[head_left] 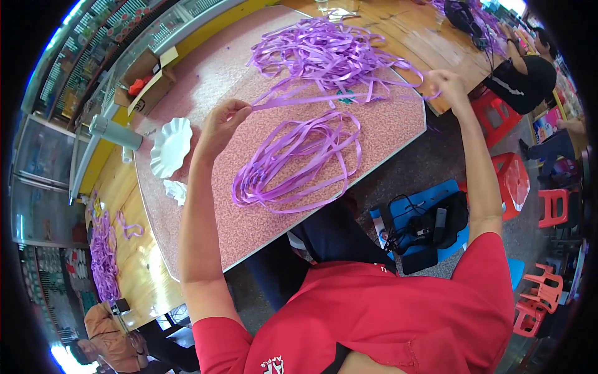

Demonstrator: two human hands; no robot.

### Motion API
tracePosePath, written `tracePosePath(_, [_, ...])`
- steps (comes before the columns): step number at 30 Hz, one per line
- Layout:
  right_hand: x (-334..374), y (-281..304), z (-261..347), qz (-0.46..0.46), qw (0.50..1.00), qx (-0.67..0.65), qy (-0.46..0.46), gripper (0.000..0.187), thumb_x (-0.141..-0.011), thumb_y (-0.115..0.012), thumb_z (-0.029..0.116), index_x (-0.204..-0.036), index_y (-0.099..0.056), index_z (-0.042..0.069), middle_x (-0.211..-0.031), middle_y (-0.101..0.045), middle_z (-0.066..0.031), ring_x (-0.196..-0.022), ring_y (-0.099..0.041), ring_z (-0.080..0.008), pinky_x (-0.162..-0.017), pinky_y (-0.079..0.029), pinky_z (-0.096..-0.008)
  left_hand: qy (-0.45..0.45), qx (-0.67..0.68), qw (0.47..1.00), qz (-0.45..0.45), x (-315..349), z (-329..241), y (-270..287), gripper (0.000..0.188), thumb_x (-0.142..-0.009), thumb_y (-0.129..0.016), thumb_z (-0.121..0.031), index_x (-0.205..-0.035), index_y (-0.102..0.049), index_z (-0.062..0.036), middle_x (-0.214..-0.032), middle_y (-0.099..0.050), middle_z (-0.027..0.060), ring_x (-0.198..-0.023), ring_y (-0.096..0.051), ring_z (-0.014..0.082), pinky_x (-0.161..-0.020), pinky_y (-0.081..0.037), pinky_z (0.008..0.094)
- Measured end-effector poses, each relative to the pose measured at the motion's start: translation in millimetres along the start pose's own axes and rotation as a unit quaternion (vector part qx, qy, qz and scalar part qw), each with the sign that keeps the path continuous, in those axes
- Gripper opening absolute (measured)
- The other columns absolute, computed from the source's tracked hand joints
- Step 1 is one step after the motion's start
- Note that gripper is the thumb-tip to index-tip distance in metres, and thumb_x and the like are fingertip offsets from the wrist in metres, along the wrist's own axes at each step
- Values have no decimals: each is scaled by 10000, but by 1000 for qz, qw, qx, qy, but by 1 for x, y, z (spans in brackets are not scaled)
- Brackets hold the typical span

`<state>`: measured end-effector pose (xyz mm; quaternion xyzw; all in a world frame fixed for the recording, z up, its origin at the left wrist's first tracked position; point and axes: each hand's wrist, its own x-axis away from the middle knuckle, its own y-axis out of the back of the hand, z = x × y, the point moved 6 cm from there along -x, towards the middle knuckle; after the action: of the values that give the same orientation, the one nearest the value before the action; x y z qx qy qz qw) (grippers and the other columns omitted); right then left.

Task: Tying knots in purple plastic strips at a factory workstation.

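My left hand [222,124] is closed in a pinch on a flat purple ribbon [299,100] above the table. The ribbon stretches right toward my right hand [450,90], raised past the table's right edge. Its fingers are curled, slightly blurred, and a bit of ribbon shows just below them. A large tangled heap of purple ribbons [321,50] lies beyond the stretched one. Nearer to me, between my forearms, rests a looped bundle of purple ribbons [299,165], laid out in long ovals. A small green piece [346,96] shows by the heap's near edge.
On the pink speckled table [237,240], left of my arm, are a white wavy-edged dish [171,147] and crumpled tissue [175,192]. A grey-green bottle [115,132] and cardboard box [146,81] stand farther left. Red stools [511,184] and a blue stool [414,218] holding black gear are right.
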<state>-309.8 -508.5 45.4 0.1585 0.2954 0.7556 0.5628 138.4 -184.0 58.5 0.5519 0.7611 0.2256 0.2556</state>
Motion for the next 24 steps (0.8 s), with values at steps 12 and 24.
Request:
tracePosePath(12, [111, -198, 243, 321, 893, -140, 284, 261, -955, -648, 203, -1100, -706, -6, -894, -712, -52, -807, -643, -118, -741, -513, -258, -55, 136, 989, 23, 1, -73, -24, 234, -980, -626, -225, -1073, -666, -14, -926, -647, -8, -898, -562, 83, -829, -467, 257])
tracePosePath(24, [87, -159, 228, 360, 889, -232, 162, 177, -941, -673, 208, -941, -700, 34, -652, -505, 78, -501, -372, 8, -440, -273, -185, -3, 185, 980, 79, 15, -21, -25, 234, -973, -633, -217, -1093, -653, -17, -945, -641, 1, -881, -581, 98, -823, -489, 273])
